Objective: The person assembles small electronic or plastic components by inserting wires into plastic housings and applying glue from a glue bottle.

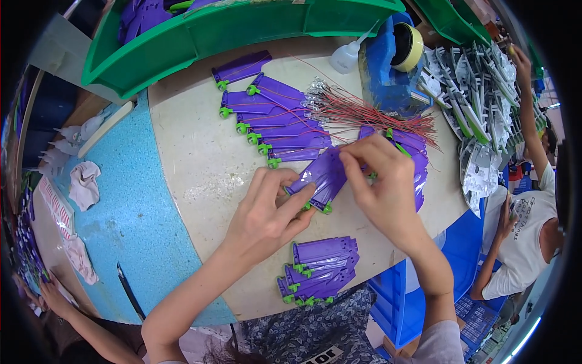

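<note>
My left hand (267,209) is clamped on a small stack of flat purple plastic pieces with bright green round ends (321,173), thumb across the top. My right hand (382,185) has thumb and fingertips pinched at the stack's far right corner; whether a wire is caught between them too, I cannot tell. I hold the stack above the middle of the table (200,151).

As I judge it, the work is only partway along. Toward the table's far edge, an overlapping row of similar purple pieces (273,124) has thin red wires lying across several of them; whether any wire is fixed in place is too small to tell. To the row's right, a thick bundle of red wires with clear tips (376,112) appears to be supply left over. Another purple pile (420,161) is partly hidden behind my right hand. By the table's near edge, a stacked purple heap with green ends (324,264) shows no wires, so I take it as untouched.
</note>
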`<state>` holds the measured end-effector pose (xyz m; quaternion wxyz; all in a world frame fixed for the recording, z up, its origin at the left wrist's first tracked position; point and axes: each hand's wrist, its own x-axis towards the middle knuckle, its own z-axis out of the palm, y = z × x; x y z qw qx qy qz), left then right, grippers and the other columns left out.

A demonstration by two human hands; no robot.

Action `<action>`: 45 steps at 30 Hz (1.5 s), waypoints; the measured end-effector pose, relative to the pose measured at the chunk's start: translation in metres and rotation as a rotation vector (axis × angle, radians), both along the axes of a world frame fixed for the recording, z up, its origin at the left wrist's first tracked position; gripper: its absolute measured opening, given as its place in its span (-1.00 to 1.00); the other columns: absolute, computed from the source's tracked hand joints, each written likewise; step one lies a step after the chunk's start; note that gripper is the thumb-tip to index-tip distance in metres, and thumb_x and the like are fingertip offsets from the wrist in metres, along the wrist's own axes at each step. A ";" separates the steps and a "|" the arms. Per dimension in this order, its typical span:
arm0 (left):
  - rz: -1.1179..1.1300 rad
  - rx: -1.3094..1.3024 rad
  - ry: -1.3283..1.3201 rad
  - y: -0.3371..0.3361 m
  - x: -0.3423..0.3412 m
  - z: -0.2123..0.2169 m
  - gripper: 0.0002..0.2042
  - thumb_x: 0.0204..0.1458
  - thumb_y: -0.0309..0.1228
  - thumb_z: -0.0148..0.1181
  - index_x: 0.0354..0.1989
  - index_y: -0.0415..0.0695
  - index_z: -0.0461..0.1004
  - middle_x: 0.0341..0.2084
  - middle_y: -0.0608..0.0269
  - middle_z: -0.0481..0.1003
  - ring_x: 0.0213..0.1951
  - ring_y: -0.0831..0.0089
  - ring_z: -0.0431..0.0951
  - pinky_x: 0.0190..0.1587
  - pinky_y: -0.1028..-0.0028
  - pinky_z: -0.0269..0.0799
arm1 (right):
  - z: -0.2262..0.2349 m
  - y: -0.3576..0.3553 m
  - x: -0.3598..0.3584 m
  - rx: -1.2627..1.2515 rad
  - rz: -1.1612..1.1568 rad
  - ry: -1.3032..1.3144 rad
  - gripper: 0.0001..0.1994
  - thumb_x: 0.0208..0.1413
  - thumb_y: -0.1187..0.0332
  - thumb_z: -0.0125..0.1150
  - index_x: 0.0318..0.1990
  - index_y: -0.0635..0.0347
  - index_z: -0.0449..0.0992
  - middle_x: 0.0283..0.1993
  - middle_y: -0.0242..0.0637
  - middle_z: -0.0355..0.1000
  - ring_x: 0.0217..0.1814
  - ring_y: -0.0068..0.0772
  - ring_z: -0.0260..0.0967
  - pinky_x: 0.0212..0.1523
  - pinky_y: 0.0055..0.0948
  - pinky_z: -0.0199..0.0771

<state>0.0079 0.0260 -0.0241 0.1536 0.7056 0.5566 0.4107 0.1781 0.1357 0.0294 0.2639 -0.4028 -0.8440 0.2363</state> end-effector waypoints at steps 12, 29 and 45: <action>0.017 -0.151 -0.263 0.001 -0.003 0.000 -0.37 -0.22 -0.53 0.48 0.08 -0.31 0.32 -0.09 -0.05 0.42 -0.05 0.01 0.43 0.01 0.19 0.40 | 0.015 0.023 -0.056 -0.765 0.367 -0.421 -0.85 -0.09 0.53 0.32 -0.54 0.46 0.47 -0.69 -0.12 0.45 -0.71 -0.34 0.48 -0.66 -0.39 0.43; 0.134 -0.084 0.223 -0.020 0.027 0.025 -0.78 -0.14 -0.36 0.37 -0.36 -0.18 0.50 -0.17 0.21 0.50 -0.21 0.23 0.45 -0.24 0.30 0.29 | -0.021 0.057 -0.022 0.051 0.127 -0.110 -0.92 -0.03 0.58 0.27 -0.34 0.32 0.59 -0.24 -0.05 0.49 -0.30 0.05 0.51 -0.26 -0.13 0.51; 0.050 -0.052 -0.154 -0.011 0.006 0.001 -0.53 -0.17 -0.57 0.39 -0.03 -0.27 0.39 -0.17 0.04 0.46 -0.11 0.04 0.48 -0.07 0.24 0.47 | 0.009 -0.024 -0.007 0.051 0.357 -0.283 -0.89 -0.12 0.59 0.28 -0.36 0.30 0.55 -0.42 -0.17 0.35 -0.56 -0.10 0.34 -0.51 -0.25 0.41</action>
